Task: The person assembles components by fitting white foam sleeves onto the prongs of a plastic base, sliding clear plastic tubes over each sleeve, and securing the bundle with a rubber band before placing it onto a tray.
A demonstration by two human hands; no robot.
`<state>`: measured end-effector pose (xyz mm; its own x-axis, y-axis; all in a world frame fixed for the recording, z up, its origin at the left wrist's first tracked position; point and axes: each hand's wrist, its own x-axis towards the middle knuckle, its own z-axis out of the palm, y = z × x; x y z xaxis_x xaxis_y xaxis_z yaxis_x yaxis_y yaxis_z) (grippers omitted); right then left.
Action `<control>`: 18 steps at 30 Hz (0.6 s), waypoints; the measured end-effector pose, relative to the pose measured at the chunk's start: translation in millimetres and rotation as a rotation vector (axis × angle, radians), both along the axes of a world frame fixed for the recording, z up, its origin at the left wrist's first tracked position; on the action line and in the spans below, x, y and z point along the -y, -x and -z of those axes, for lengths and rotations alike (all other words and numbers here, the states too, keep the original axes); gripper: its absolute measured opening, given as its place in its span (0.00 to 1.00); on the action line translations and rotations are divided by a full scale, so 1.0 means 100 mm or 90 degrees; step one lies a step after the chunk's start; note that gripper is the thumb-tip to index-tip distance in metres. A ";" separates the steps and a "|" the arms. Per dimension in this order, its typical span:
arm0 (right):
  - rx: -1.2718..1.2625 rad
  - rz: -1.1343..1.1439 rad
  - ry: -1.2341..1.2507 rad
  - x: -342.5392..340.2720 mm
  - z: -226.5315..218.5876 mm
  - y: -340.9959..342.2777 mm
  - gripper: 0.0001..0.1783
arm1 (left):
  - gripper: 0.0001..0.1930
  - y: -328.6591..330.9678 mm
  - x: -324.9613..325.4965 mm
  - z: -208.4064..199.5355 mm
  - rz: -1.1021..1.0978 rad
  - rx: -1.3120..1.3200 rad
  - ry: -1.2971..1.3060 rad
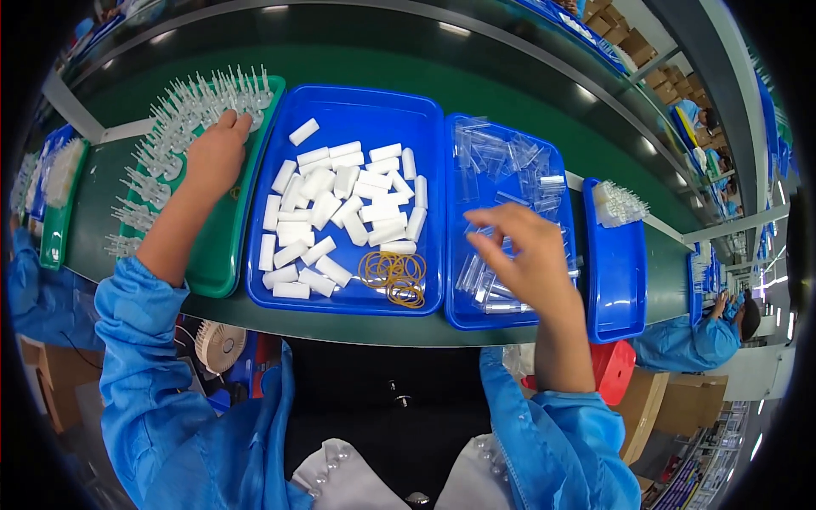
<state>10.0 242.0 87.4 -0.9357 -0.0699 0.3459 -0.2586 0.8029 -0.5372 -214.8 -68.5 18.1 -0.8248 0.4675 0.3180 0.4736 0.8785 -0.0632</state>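
My left hand (pixel 218 155) reaches over the green tray (pixel 217 263) at the left, its fingers curled at the upright pieces. These clear plastic pieces (pixel 174 127) have thin stems and wider bases; several stand packed in and along the tray. What the left fingers hold, if anything, is hidden. Above the right blue tray (pixel 476 318), my right hand (pixel 527 255) has its thumb and index finger apart with nothing seen between them. Clear plastic tubes (pixel 501 161) lie in that tray, some beneath the hand.
Between my hands, a blue tray (pixel 357 93) holds white cylinders (pixel 325 208) and tan rubber bands (pixel 395 276). Further right, a narrow blue tray (pixel 618 289) carries a clear spiky bundle (pixel 619 204). A small fan (pixel 219 347) sits below the table edge. Another person (pixel 701 340) works at the far right.
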 end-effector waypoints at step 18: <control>0.213 -0.208 -0.284 0.39 0.58 1.09 0.14 | 0.13 -1.74 0.08 -0.26 0.150 0.463 -1.019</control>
<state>-99.0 203.0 29.9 -0.8941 -0.4391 -0.0883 -0.4041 0.8759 -0.2636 -40.6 -76.5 43.9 -0.9611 0.2141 0.1745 0.1267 -0.2195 0.9673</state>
